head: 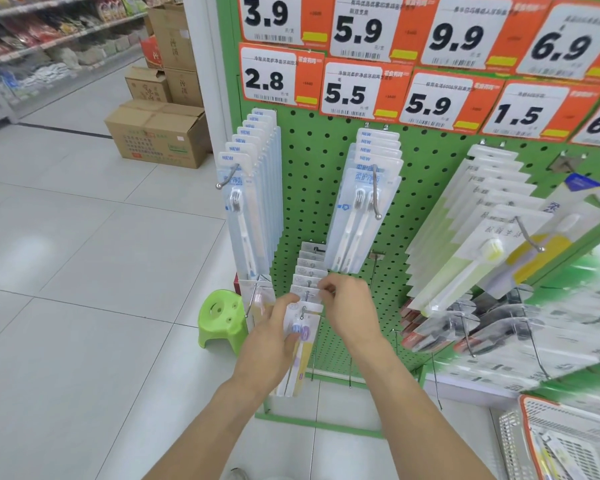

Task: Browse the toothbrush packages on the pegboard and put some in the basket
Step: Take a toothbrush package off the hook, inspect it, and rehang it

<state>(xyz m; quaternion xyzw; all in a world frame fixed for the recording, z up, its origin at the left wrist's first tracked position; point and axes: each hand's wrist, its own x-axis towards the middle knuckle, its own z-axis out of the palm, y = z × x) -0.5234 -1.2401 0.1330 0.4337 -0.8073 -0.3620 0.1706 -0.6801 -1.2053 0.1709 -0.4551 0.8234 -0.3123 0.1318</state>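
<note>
A green pegboard (321, 174) carries rows of toothbrush packages on metal hooks. Low in the middle hangs a row of small packages (309, 271). My left hand (274, 337) grips the front package (300, 341), thumb on its face over the purple and blue brush heads. My right hand (347, 306) pinches the top edges of the packages just behind it on the same hook. A white basket with an orange rim (523, 417) stands at the bottom right, with a few packages inside.
Taller package rows hang at upper left (253, 188), centre (368, 202) and right (471, 237). Orange price tags (354, 88) line the top. A green plastic stool (222, 317) sits on the tiled floor left of the rack. Cardboard boxes (160, 133) are stacked behind.
</note>
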